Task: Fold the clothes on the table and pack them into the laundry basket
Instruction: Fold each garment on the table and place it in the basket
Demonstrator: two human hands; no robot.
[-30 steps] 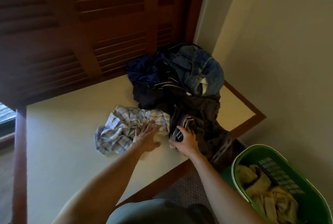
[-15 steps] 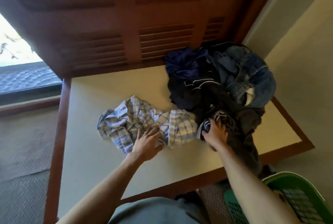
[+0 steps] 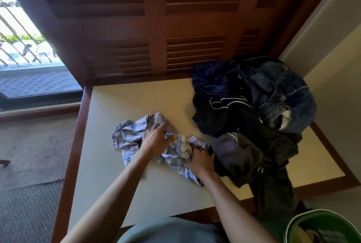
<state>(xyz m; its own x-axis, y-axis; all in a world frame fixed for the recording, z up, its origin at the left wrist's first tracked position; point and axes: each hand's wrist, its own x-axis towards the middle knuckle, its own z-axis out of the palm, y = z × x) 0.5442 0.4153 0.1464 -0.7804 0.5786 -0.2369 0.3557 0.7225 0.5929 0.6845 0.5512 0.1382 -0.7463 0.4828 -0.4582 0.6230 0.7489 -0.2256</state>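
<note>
The plaid shirt (image 3: 156, 145) lies crumpled on the desk (image 3: 117, 194) under your fingers: left hand (image 3: 156, 139) spread flat on it, right hand (image 3: 201, 159) gripping its end. Just beyond your right fingers, the dark pile (image 3: 244, 125) could snag and drag along.

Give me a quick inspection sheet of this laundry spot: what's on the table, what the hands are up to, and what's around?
Surface: cream table with wood rim.
Job's things: crumpled plaid shirt; pile of dark clothes with jeans; green laundry basket at lower right, cloth inside.
Clutter: nothing seen.
Hands: left hand rests on the shirt; right hand grips its edge.
Cables: nothing seen.
Surroundings: louvred wooden doors, carpet, bright window.
</note>
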